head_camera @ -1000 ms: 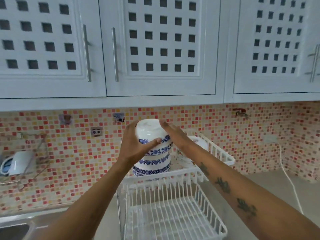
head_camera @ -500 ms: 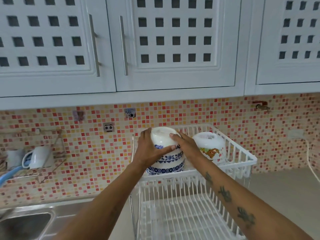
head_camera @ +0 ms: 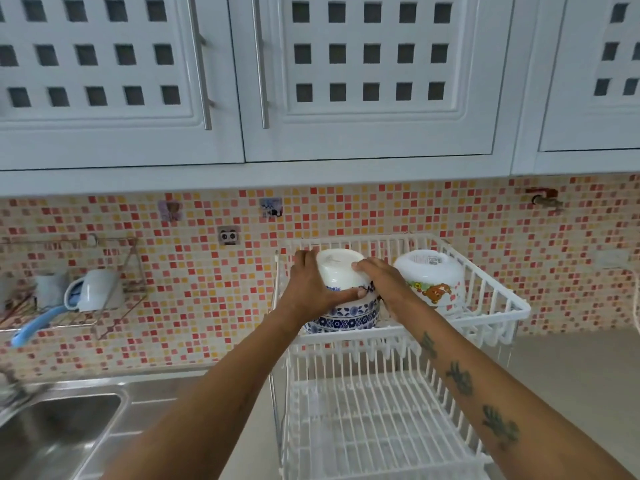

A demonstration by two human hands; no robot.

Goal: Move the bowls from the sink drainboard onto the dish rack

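Bowls (head_camera: 341,306), stacked upside down, gripped by left hand (head_camera: 311,287) and right hand (head_camera: 384,285) inside dish rack (head_camera: 498,299) corner.

White wall cupboards (head_camera: 374,77) with square cut-outs and steel bar handles (head_camera: 261,64) hang above a mosaic backsplash (head_camera: 214,292) of red, orange and cream tiles. Below lie a pale worktop (head_camera: 571,375) and a steel sink (head_camera: 52,434) at left, in soft, even light
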